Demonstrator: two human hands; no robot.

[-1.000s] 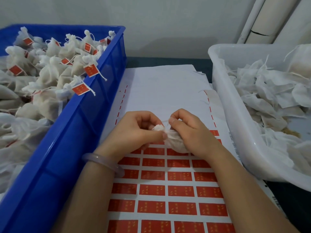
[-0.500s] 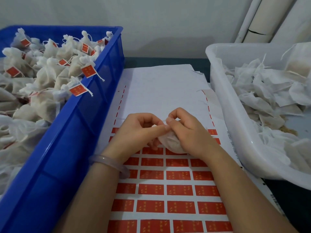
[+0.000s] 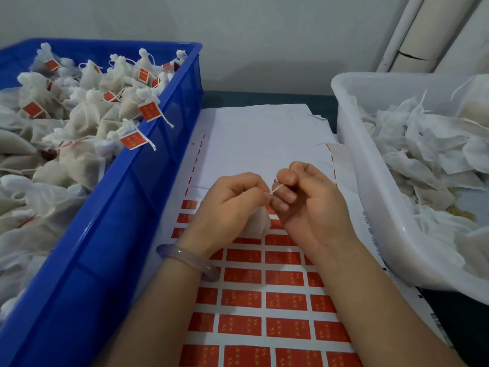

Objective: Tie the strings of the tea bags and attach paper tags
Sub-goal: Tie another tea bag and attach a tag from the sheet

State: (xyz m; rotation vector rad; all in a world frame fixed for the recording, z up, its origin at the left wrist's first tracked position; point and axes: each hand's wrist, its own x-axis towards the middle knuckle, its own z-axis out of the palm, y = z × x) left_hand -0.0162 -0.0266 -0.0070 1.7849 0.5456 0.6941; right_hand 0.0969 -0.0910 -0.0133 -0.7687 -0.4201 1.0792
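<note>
**Grey wall point(image 3: 264, 35) behind, tea bag point(image 3: 258, 221) pinched above the tag sheet point(image 3: 259, 144)**

Head view. Dark tabletop point(image 3: 264, 98) up against the wall, pale pipes point(image 3: 412, 35) in the far right corner. On the left, a blue crate point(image 3: 105, 234) heaped with tied bags point(image 3: 87, 115), many bearing small red tags point(image 3: 149, 111), two of them hanging over the near rim. On the right, a white tub point(image 3: 375, 207) full of loose untied bags point(image 3: 423, 144). Between the two, lying flat, the tag sheet, with bare white backing at the far end and rows of red labels point(image 3: 287, 300) nearer the body. Label rows partly covered by both forearms. Work closely flanked by crate and tub.

Left hand point(image 3: 227, 205), with a pale bracelet point(image 3: 185, 258) at the wrist, curled, thumb and fingertips pinching the gathered neck of the tea bag. Right hand point(image 3: 312, 205) curled as well, thumb and forefinger pinching the white string point(image 3: 276, 188).

Tea bag held above the sheet near its middle, over the first label rows. Largely hidden behind the left fingers and right knuckles, only a pale bulge showing between the two hands. Neck up at the fingertips, body hanging down towards the labels, long axis running from the pinch back towards the body. String short and taut, slanting from the left fingertips up and right to the right thumb.
</note>
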